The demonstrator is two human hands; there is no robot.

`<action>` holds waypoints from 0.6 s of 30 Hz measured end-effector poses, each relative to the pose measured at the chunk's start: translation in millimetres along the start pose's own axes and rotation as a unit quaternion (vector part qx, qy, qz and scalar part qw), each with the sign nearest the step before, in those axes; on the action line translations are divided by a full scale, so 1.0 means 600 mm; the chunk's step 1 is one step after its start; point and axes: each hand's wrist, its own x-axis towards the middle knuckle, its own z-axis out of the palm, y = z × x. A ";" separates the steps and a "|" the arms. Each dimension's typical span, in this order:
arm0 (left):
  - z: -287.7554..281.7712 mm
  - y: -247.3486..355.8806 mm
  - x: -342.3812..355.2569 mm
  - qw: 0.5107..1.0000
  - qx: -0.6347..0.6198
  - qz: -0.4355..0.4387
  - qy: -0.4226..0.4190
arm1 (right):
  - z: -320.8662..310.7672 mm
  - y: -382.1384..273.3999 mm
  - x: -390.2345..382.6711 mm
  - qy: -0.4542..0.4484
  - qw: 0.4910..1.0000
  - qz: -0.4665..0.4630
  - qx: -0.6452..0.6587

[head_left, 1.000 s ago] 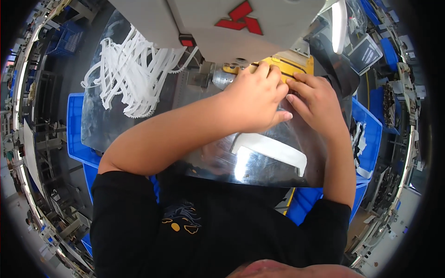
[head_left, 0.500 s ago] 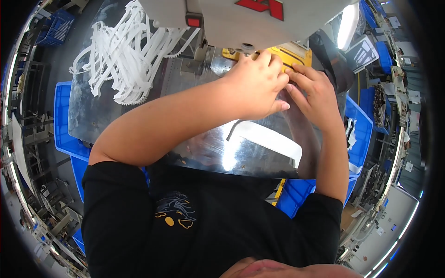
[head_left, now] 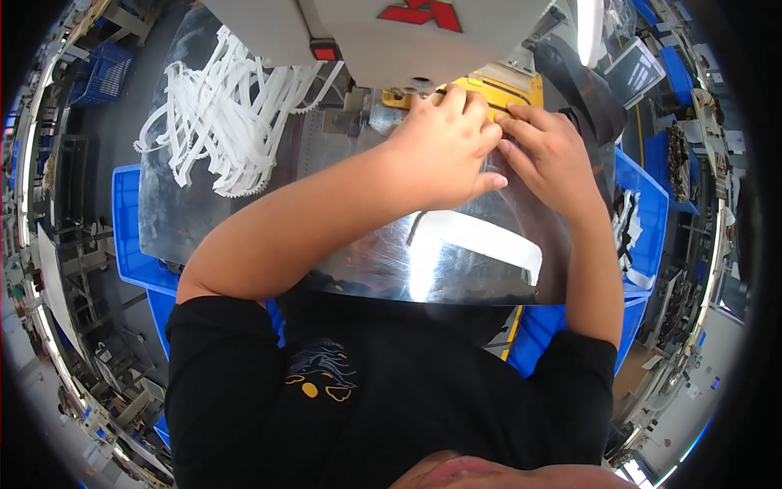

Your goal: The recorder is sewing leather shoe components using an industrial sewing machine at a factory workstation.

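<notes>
My left hand (head_left: 450, 151) reaches across to the yellow plate (head_left: 521, 88) beneath the sewing machine head (head_left: 383, 33). Its fingers bend down onto the plate's near edge, while the thumb sticks out to the right. What lies under those fingertips is hidden. Close beside it, my right hand (head_left: 547, 159) rests its fingers on the same edge, thumb apart from them and pointing at the left hand. I see nothing held in either hand. A white curved strip (head_left: 481, 234) lies on the shiny metal table (head_left: 358, 265) below the hands.
A tangled heap of white toothed-edge strips (head_left: 232, 122) covers the table's left part. Blue bins (head_left: 130, 216) stand at the left, and another blue bin (head_left: 648, 204) holds scraps at the right. A dark curved guard (head_left: 582, 94) and a lit lamp (head_left: 588, 33) are beyond my right hand.
The whole view has shifted slightly as my head moved. Both hands stay at the yellow plate with almost the same pose, and the white strip lies where it was.
</notes>
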 end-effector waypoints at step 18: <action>-0.049 -0.015 -0.132 0.999 -0.027 -0.001 -0.035 | 0.006 -0.027 -0.006 -0.007 1.000 -0.019 -0.006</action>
